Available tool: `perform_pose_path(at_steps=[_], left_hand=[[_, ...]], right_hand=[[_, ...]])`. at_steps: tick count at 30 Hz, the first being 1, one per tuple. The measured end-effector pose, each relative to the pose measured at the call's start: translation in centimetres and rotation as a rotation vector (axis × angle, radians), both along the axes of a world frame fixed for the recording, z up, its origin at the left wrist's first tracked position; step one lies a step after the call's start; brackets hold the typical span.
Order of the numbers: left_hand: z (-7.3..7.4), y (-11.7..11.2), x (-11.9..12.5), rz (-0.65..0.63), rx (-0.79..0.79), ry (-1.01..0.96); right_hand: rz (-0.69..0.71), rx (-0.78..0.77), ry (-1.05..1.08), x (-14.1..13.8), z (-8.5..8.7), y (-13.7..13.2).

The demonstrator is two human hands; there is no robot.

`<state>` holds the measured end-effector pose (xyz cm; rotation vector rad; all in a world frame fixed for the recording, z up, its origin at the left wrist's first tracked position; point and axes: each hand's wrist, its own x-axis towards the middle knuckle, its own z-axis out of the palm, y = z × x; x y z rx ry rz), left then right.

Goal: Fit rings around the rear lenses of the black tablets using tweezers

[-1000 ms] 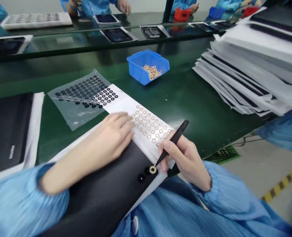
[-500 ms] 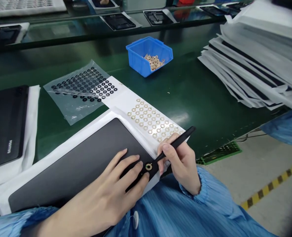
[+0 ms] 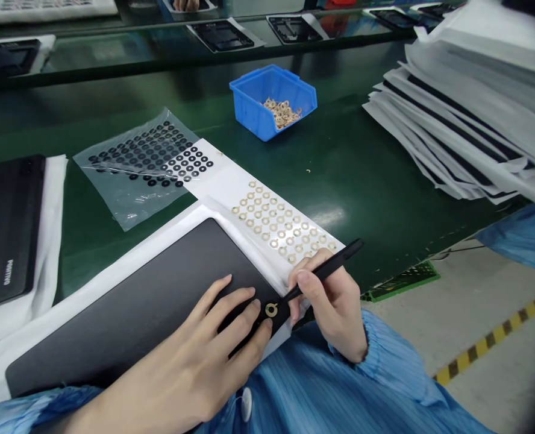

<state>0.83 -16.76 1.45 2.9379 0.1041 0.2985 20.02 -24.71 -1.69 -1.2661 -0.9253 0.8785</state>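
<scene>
A dark back panel point(image 3: 150, 301) lies on white wrapping across my lap and the bench edge. My left hand point(image 3: 199, 355) rests flat on it with fingers spread, fingertips beside a small gold ring point(image 3: 271, 310) at the panel's corner. My right hand point(image 3: 328, 301) is closed round black tweezers point(image 3: 324, 270), whose tip touches that ring. Just beyond lies a white sheet point(image 3: 231, 181) with rows of gold rings point(image 3: 281, 226) and black rings point(image 3: 188, 164).
A blue bin point(image 3: 273, 99) of loose gold rings stands further back on the green bench point(image 3: 362, 175). A clear film point(image 3: 127, 193) lies left of the sheet. Wrapped panels are stacked at the right point(image 3: 466, 114); another dark panel point(image 3: 8, 229) lies at the left. Another person's hand shows at the top.
My left hand has come down from the sheet of rings onto the panel, fingers near the gold ring. The view has tilted down a little; the tweezers stay at the ring.
</scene>
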Motion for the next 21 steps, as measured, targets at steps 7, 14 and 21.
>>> perform_pose_path(at_steps=[7,14,21], left_hand=[[-0.2,-0.1,0.4,-0.014,0.153,0.024],[-0.4,-0.1,0.5,0.003,0.162,0.105],[-0.1,0.1,0.6,0.012,0.141,0.117]], right_hand=[[-0.136,0.278,-0.252,-0.7,-1.1,-1.0],[-0.164,0.282,-0.195,-0.8,-1.2,-1.1],[-0.157,0.289,-0.248,-0.7,-1.2,-1.2]])
